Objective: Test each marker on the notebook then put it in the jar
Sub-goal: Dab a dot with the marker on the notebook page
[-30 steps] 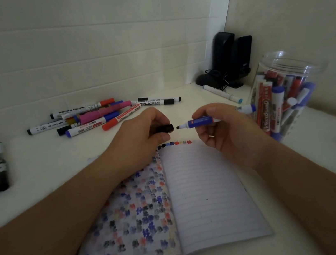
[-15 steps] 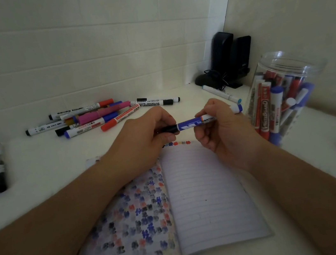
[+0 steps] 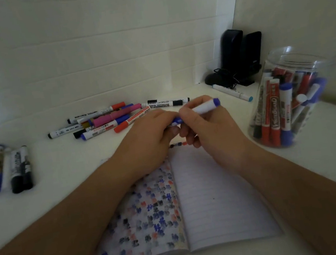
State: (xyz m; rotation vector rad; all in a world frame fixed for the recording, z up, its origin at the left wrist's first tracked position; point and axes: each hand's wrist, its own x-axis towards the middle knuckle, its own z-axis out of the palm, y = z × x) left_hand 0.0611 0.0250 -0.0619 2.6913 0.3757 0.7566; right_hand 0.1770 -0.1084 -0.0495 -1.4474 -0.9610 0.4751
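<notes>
An open lined notebook (image 3: 220, 202) lies in front of me, its left page full of colour marks and a short row of marks at the top of the right page. Above it my right hand (image 3: 210, 128) grips a blue and white marker (image 3: 203, 107), blue end pointing up and right. My left hand (image 3: 149, 136) meets it at the marker's near end, fingers curled round that end; the cap is hidden there. A clear plastic jar (image 3: 288, 97) holding several red, blue and black markers stands to the right.
A heap of several loose markers (image 3: 116, 118) lies beyond my hands by the wall. More markers (image 3: 19, 167) lie at the far left. A lone white marker (image 3: 232, 92) and two black speakers (image 3: 241, 54) sit in the back corner.
My left hand held a black cap apart from the marker's tip. The hands came together, the cap went onto the tip, and the marker tilted up to the right.
</notes>
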